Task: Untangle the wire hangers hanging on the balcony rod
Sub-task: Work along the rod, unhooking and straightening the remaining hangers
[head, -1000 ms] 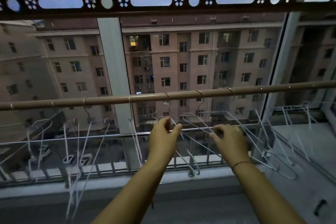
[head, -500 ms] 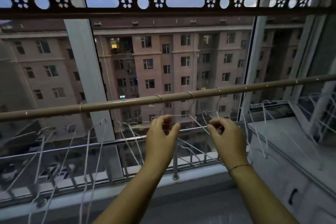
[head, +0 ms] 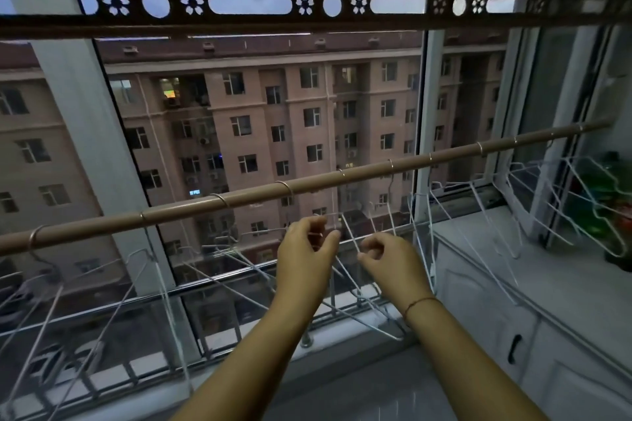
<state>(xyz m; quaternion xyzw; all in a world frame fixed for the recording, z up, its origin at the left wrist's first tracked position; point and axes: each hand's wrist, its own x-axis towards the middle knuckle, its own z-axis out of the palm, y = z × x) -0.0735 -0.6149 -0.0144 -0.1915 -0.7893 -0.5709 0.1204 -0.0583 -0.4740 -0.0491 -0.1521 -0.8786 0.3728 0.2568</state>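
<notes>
A brown balcony rod [head: 239,200] runs across the view, rising to the right, with several white wire hangers hooked over it. Just below the rod's middle, my left hand [head: 302,258] pinches the thin wire of a tangled hanger [head: 350,232] between thumb and fingertips. My right hand [head: 390,261] is close beside it, fingers curled round another strand of the same cluster. More hangers [head: 478,212] dangle to the right and others [head: 150,267] to the left, their lower wires crossing one another.
A metal safety railing [head: 219,278] runs behind the hangers in front of the window glass. A white cabinet [head: 506,328] with a dark handle stands at the right, with green plants [head: 615,208] beyond. A dark perforated beam [head: 307,7] spans overhead.
The view has swung to the right, so the rod now slopes more steeply and the right cabinet shows more. Both hands stay on the middle hanger cluster, the right one slightly lower.
</notes>
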